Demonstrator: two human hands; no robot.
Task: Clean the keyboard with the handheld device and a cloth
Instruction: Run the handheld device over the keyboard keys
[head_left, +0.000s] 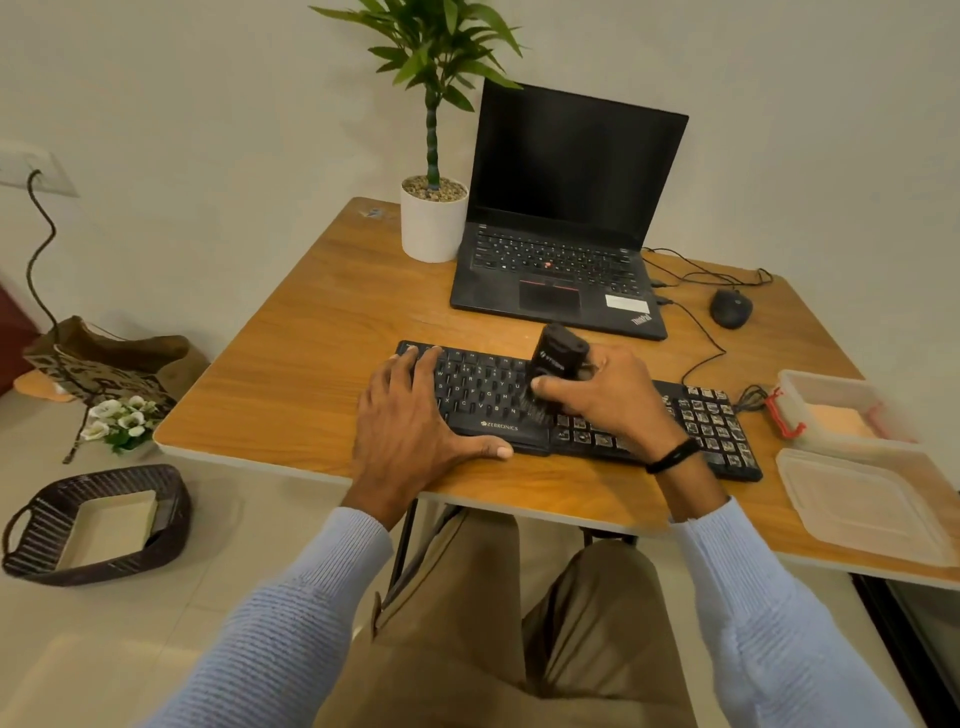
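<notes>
Black keyboard (488, 395), numpad keys (711, 422) flecked, bristled device (558, 353)

Pale blue ribbed knit left sleeve (291, 623) and its matching right sleeve (753, 613), as they come through on my feed
Both sleeves are a soft light blue knit with fine crosswise ribbing, and each ends in a snug cuff at the wrist, leaving the left hand (410, 431) and right hand (608, 400) bare. I can make out a slim black wristband (672, 456) round the right wrist, just past the cuff; I read no marking on it. Lower down I see khaki-tan cloth trousers (467, 623) with a stitched seam along the left thigh
</notes>
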